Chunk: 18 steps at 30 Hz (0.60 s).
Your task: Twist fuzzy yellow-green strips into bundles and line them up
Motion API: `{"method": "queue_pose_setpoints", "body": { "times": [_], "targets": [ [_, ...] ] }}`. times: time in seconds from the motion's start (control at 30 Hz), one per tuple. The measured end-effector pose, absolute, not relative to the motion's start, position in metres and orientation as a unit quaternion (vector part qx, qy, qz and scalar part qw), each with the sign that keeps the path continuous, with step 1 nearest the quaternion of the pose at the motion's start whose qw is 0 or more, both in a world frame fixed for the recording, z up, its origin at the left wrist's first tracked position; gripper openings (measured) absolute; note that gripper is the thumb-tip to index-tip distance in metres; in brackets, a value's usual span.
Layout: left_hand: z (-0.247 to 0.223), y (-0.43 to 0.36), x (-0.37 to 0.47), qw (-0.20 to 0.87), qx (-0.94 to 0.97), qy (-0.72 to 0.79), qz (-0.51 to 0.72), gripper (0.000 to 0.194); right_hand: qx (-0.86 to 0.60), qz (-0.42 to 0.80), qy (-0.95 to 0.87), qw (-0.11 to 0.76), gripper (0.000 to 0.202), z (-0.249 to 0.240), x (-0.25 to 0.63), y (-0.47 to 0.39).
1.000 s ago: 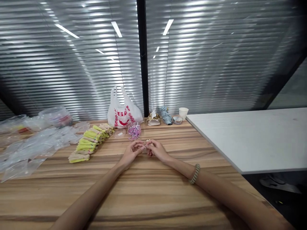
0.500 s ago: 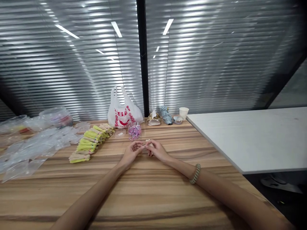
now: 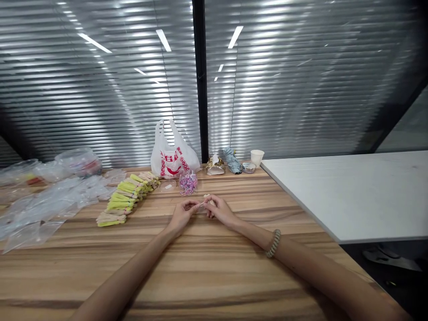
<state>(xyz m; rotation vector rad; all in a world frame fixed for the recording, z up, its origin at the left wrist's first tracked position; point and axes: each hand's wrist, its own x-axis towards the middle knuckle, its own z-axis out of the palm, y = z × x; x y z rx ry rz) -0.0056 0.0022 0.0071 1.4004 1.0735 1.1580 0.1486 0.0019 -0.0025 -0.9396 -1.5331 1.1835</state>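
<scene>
My left hand (image 3: pixel 182 214) and my right hand (image 3: pixel 220 209) meet above the wooden table, fingertips close together. Both are closed in a pinch. Something small and pale shows between the fingertips, too small to name. A beige end pokes out above my right fingers, mostly hidden by them. Just behind the hands stands a clear tub of pink and purple bands (image 3: pixel 188 183). To their left lies a row of yellow and beige bundles (image 3: pixel 123 199), some with a thin band around the middle.
Clear plastic bags (image 3: pixel 56 200) cover the table's left side. Along the back are a white carrier bag (image 3: pixel 174 158), a clear lid (image 3: pixel 167 185), a gold tissue pack (image 3: pixel 215 165), a folded blue umbrella (image 3: pixel 232 160), a round tin (image 3: pixel 248 167) and a paper cup (image 3: pixel 257 158). A white table (image 3: pixel 361 191) adjoins at right.
Both hands stay in nearly the same place, still pinching. The left fingers look slightly more closed together. The view has shifted very slightly.
</scene>
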Motion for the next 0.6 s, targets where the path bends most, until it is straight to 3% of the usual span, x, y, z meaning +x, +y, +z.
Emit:
{"method": "queue_pose_setpoints", "body": {
  "times": [0.6],
  "targets": [
    [0.0110, 0.0004, -0.0077, 0.522, 0.583, 0.407, 0.471, 0.034, -0.395, 0.466, -0.643, 0.462, 0.018, -0.0066, 0.1490, 0.0045]
  ]
}}
